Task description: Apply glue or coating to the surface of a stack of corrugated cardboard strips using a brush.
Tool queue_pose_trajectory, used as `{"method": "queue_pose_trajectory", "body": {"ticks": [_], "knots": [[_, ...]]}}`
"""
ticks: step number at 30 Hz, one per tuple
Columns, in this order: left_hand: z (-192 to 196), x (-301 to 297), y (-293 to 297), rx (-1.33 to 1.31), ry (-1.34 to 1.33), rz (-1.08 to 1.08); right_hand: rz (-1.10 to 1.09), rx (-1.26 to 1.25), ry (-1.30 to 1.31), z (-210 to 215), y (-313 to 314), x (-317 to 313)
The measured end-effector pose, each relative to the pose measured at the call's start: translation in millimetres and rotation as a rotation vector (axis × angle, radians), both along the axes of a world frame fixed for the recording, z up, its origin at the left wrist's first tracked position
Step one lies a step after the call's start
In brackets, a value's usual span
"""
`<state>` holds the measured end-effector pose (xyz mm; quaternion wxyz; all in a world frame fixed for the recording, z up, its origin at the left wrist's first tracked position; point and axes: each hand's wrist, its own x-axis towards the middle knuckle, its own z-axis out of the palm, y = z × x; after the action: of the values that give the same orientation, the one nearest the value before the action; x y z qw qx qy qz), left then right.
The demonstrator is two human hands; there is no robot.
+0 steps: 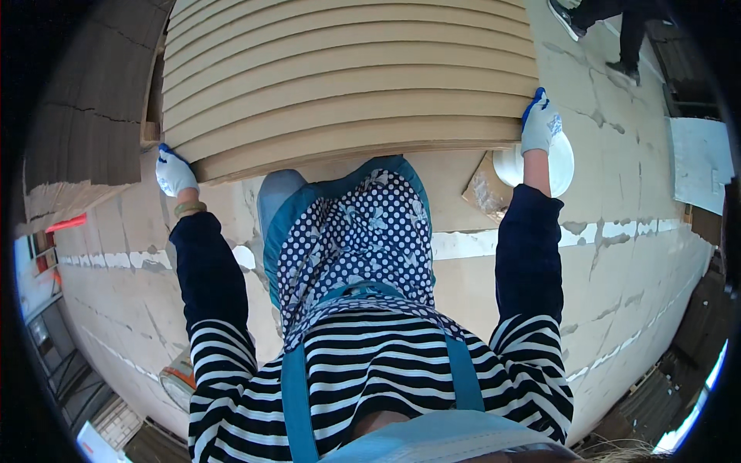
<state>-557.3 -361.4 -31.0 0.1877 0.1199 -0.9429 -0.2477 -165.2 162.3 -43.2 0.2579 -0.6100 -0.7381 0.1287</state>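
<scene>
Over my feed, the overlapping flat tan cardboard sheets [347, 108] could skew if white-and-blue-gloved left hand [176, 173] and right hand [539, 127], at opposite edges, pinching or not I can't tell, push unevenly.

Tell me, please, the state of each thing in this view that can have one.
Cardboard, stacked in overlapping layers
Left hand, gloved, at the cardboard's left edge
Right hand, gloved, at its right edge
Apron, worn over a striped top
Floor, cracked and patched
Floor line, white, worn in places
White tub, partly hidden by the right hand, contents unclear
</scene>
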Motion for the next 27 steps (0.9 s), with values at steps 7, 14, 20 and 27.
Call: {"method": "queue_pose_trajectory", "body": {"ticks": [7,14,20,27], "knots": [[-1.8,-6.4,2.7,-0.118,-0.011,-0.021,0.069,0.111,-0.106,-8.7,9.5,10.8],[-0.1,-1.3,-0.5,-0.163,-0.080,0.027,0.065,0.019,-0.104,12.9,-17.6,-0.1],[0.6,-15.1,-13.8,-0.203,-0.096,-0.123,0.057,0.085,-0.118,3.0,8.1,8.4],[-26.0,-92.8,-76.4,0.307,0.064,-0.365,0.165,0.104,0.022,32.6,4.3,-32.2]]}}
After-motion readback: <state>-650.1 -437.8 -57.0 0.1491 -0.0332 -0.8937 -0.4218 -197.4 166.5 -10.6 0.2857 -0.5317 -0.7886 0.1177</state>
